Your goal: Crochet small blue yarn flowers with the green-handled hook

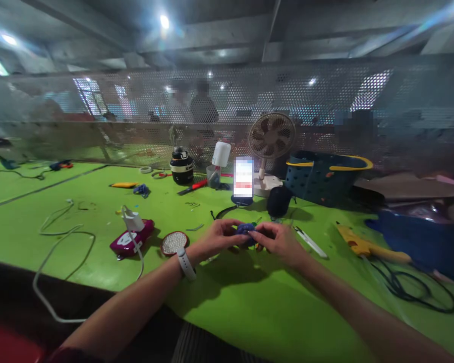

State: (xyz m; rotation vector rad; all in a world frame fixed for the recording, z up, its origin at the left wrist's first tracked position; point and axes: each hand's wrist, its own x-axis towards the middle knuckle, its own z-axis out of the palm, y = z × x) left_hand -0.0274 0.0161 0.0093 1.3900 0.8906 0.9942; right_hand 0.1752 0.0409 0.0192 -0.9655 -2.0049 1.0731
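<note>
Between my two hands is a small blue-purple piece (245, 230) that looks soft or knitted; its exact kind I cannot make out. My left hand (221, 235) pinches its left side, with a white watch on that wrist. From the right, my right hand (276, 241) has thumb and fingers closed on the same piece. A bit of green shows just above it, and something small and orange-yellow peeks out below. Left of my hands lies a round red-rimmed dish of pale beads (174, 243). White-handled tweezers or a similar slim tool (310, 242) rests to the right.
A lit phone (243, 177) stands ahead, before a fan (271, 138). At right are a dark basket (318, 176) and a yellow glue gun (363, 242) with its cable. A purple power bank (130, 241) with a white cord lies left. Behind stands a black jug (182, 168).
</note>
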